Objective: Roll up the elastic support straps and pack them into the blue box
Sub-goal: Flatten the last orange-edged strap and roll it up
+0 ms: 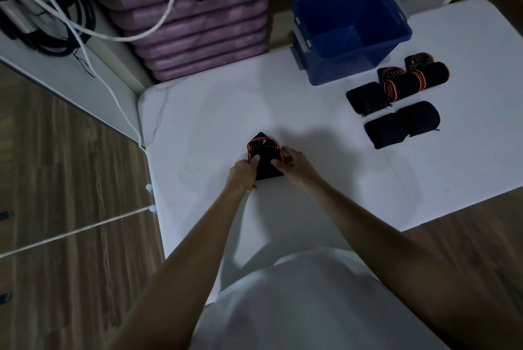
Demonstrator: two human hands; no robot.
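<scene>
A black elastic strap with orange edging [264, 151] lies on the white table [198, 123], partly rolled, its pointed end facing away from me. My left hand [243, 175] grips its left side with the thumb on top. My right hand [294, 164] grips its right side the same way. The blue box [351, 30] stands open at the far right of the table; nothing shows inside it. Several rolled straps [396, 98], black and black-orange, lie on the table just in front of the box.
Purple stacked mats [198, 24] stand beyond the table's far edge. Black cords and white cables [70, 18] hang at the far left. Wooden floor [56, 180] lies to the left and right of the table.
</scene>
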